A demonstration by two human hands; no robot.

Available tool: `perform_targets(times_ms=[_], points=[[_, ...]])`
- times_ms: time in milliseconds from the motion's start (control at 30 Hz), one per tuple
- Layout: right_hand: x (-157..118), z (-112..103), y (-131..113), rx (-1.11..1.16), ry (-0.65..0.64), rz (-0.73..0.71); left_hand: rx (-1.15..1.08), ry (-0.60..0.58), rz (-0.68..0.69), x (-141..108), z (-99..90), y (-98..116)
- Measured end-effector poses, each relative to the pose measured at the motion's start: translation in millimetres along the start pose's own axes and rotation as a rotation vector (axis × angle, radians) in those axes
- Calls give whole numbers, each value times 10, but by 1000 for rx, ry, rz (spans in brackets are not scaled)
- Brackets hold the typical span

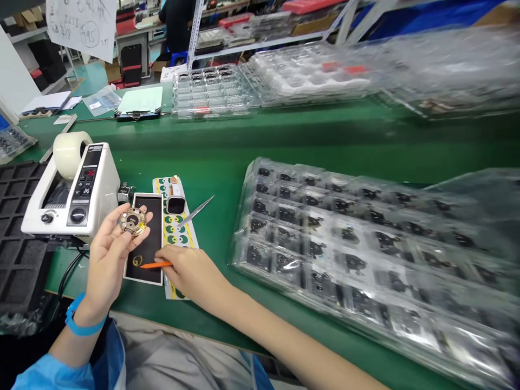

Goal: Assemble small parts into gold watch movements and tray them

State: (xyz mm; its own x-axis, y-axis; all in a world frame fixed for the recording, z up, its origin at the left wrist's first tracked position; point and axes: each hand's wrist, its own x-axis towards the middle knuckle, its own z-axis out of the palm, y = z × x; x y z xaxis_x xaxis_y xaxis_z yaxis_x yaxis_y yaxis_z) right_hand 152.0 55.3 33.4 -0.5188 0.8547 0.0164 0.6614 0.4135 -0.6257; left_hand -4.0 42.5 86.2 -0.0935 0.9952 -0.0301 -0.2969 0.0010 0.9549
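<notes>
My left hand (106, 260) is raised palm up and holds a small round gold-coloured part (132, 221) between its fingers. My right hand (190, 271) grips a thin orange stylus (156, 265), whose tip lies over a white-edged black pad (143, 238). The pad has a small yellow-green ring mark near its lower end. Just beyond it lies a strip of green and yellow stickers (179, 238). On that strip are a small dark square piece (176, 205) and a pair of steel tweezers (196, 211).
An electric tape dispenser (71, 189) stands left of my hands, beside a black foam tray (20, 233). A large clear tray of black parts (345, 244) fills the right of the green bench (211, 157). More clear trays (211, 92) stand behind it.
</notes>
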Motion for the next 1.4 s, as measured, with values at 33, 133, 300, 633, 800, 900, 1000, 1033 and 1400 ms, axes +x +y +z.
perform_targets(times_ms=[33,133,300,633,800,900,1000,1033,1400], points=[[7,9,1,-34,-22,0,1,-8,-17,5,-9,5],[-17,-64,50,-105,-43,2,-8,-37,-78,57,-11,3],[-52,-292,74,-264,-88,-38,-27,-93,-92,115,66,38],[-454,-434,244,-362,122,-30,54,-48,-181,275,65,-83],[-1158,-1014,919,-427,437,238,118,-55,-300,260,36,-148],[-1288,-1305,1248,-457,313,225,158,-46,-345,254,43,-164],[-1177,-1428,1361,-470,138,145,189,-22,-343,263,37,-182],[-1125,-1451,1359,-474,96,124,197,-27,-341,267,30,-186],[-1541,-1421,1052,-502,109,-9,224,-95,-370,262,-51,-166]])
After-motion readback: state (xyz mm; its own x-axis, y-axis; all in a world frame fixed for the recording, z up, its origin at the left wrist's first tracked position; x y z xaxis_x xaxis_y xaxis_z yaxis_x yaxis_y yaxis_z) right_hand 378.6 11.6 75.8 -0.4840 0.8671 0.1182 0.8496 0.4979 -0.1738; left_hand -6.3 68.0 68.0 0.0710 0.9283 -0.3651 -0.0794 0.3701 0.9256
